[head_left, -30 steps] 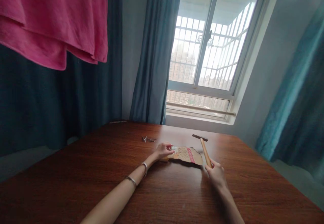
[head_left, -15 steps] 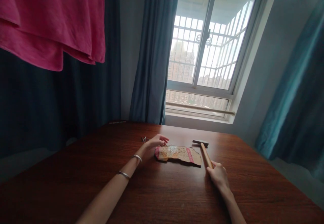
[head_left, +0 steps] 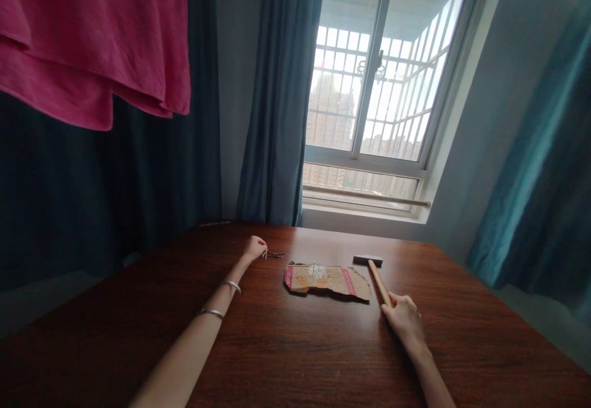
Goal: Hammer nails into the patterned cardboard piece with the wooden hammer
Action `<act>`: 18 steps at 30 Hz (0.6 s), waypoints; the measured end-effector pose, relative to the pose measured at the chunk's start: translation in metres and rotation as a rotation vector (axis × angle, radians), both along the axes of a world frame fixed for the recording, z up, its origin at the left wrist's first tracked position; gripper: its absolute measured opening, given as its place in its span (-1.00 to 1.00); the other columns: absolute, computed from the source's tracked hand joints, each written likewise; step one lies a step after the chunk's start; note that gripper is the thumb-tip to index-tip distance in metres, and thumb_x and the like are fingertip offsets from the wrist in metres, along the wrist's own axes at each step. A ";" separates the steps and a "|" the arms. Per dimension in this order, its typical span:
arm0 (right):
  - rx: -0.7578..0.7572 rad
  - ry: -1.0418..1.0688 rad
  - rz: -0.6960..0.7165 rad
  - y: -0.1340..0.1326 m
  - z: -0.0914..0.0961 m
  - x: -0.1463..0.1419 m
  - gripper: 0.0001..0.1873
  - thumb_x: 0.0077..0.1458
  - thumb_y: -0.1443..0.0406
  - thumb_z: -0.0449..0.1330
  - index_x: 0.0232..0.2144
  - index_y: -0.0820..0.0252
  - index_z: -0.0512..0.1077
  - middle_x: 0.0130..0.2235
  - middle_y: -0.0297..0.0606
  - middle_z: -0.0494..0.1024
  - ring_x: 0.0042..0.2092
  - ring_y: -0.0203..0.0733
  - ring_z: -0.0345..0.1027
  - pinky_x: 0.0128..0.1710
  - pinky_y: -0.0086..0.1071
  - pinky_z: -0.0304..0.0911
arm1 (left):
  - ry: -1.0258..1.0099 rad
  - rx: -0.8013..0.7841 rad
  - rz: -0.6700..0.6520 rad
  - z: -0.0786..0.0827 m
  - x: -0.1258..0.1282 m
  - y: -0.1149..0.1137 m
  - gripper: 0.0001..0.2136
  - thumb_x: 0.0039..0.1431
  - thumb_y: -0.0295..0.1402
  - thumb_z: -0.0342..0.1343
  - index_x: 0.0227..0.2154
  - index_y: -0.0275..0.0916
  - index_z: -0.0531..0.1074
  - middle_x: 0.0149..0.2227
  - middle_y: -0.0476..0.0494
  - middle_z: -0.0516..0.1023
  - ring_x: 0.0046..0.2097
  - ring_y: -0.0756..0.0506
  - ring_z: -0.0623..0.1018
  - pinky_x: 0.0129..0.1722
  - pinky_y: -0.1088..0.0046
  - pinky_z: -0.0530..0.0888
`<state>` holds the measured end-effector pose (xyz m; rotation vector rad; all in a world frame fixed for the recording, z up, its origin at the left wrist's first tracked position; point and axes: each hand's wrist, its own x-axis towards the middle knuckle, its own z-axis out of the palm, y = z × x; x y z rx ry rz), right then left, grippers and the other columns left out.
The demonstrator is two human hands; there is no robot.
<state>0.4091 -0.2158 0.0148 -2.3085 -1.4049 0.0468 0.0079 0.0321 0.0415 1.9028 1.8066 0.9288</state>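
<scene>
My right hand (head_left: 404, 317) is wrapped round the wooden handle of a hammer (head_left: 380, 284), whose dark head rests on the table to the right of the cardboard. My left hand (head_left: 255, 247) is at a small pile of nails (head_left: 276, 255), its fingers drawn together at the pile's left end; what they hold, if anything, is too small to make out. Between my hands lies a torn piece of patterned cardboard (head_left: 301, 277) with pink bands. A thin nail (head_left: 314, 266) stands up from a clear, shiny patch on it. Neither hand touches the cardboard.
The brown wooden table (head_left: 286, 346) reaches to the wall below a barred window (head_left: 360, 76). Blue curtains (head_left: 281, 100) hang on both sides. A pink cloth (head_left: 115, 39) hangs at the upper left. A thin strip (head_left: 215, 223) lies at the table's far left edge.
My left hand has moved left, away from the cardboard's edge to the nails, and its fingers have drawn together. My right hand and the hammer have hardly moved.
</scene>
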 end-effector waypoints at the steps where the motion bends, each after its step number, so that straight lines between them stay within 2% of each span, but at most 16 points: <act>1: 0.002 -0.002 0.006 0.000 -0.001 0.000 -0.64 -0.06 0.23 0.04 -0.20 0.08 0.49 -0.22 -0.12 0.50 -0.19 -0.07 0.39 -0.31 -0.38 0.17 | 0.009 0.003 0.018 -0.002 -0.005 -0.001 -0.87 -0.17 -0.49 0.09 -0.53 -0.33 0.54 -0.46 -0.15 0.57 -0.34 -0.09 0.51 -0.36 0.53 0.35; 4: 0.011 -0.010 0.032 0.003 -0.007 0.001 -0.64 -0.04 0.24 0.03 -0.20 0.13 0.48 -0.23 -0.09 0.48 -0.18 -0.07 0.37 -0.28 -0.38 0.17 | 0.056 0.007 0.054 -0.010 -0.014 -0.003 -0.90 -0.15 -0.41 0.14 -0.60 -0.32 0.53 -0.50 -0.16 0.56 -0.36 -0.11 0.51 -0.38 0.52 0.32; 8: -0.013 -0.029 0.038 0.009 -0.017 0.005 -0.64 -0.03 0.27 0.03 -0.18 0.24 0.46 -0.21 -0.02 0.46 -0.16 -0.05 0.35 -0.23 -0.38 0.17 | 0.148 -0.001 0.107 -0.023 -0.016 -0.002 -0.76 -0.07 -0.26 0.12 -0.64 -0.33 0.51 -0.54 -0.20 0.53 -0.37 -0.13 0.50 -0.41 0.52 0.28; 11: -0.020 -0.029 0.042 0.013 -0.023 0.008 -0.65 -0.03 0.29 0.03 -0.19 0.27 0.46 -0.22 -0.02 0.46 -0.15 -0.05 0.34 -0.20 -0.39 0.17 | 0.165 -0.021 0.112 -0.029 -0.013 0.002 -0.76 -0.05 -0.25 0.11 -0.62 -0.34 0.50 -0.49 -0.25 0.54 -0.35 -0.13 0.51 -0.39 0.52 0.29; 14: -0.021 -0.022 0.049 0.015 -0.026 0.011 -0.66 -0.02 0.29 0.03 -0.20 0.26 0.46 -0.23 -0.04 0.46 -0.15 -0.05 0.34 -0.19 -0.39 0.17 | 0.165 -0.058 0.110 -0.030 -0.012 0.002 -0.80 -0.08 -0.28 0.13 -0.58 -0.34 0.51 -0.43 -0.28 0.56 -0.32 -0.13 0.52 -0.37 0.51 0.31; 18: -0.035 -0.017 0.035 0.015 -0.027 0.012 -0.64 -0.02 0.29 0.03 -0.18 0.27 0.44 -0.21 -0.03 0.44 -0.15 -0.05 0.34 -0.19 -0.39 0.16 | 0.173 -0.090 0.116 -0.024 -0.011 -0.004 -0.82 -0.09 -0.31 0.13 -0.53 -0.35 0.52 -0.40 -0.28 0.56 -0.29 -0.14 0.52 -0.38 0.53 0.32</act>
